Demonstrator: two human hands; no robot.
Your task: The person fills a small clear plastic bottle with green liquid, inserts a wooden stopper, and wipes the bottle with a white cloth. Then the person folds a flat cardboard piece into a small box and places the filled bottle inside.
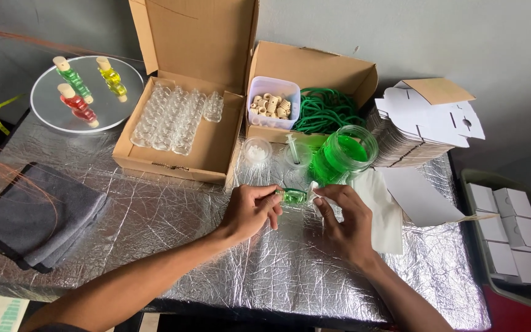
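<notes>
My left hand (250, 210) holds a small glass bottle (292, 196) filled with green liquid, lying sideways above the foil-covered table (173, 246). My right hand (342, 218) pinches a bit of white tissue (314, 189) against the bottle's end. Just behind the hands stands a glass jar of green liquid (345, 154), with a syringe (293, 147) resting in a small clear cup beside it.
An open cardboard box of empty glass bottles (176, 120) sits behind, beside a box with a tub of corks (271, 104) and green cord (327, 110). A round mirror (50, 107) holds three filled bottles. Folded grey cloth (38, 218) left; flat white cartons (425, 123) and a bin of boxes (511, 233) right.
</notes>
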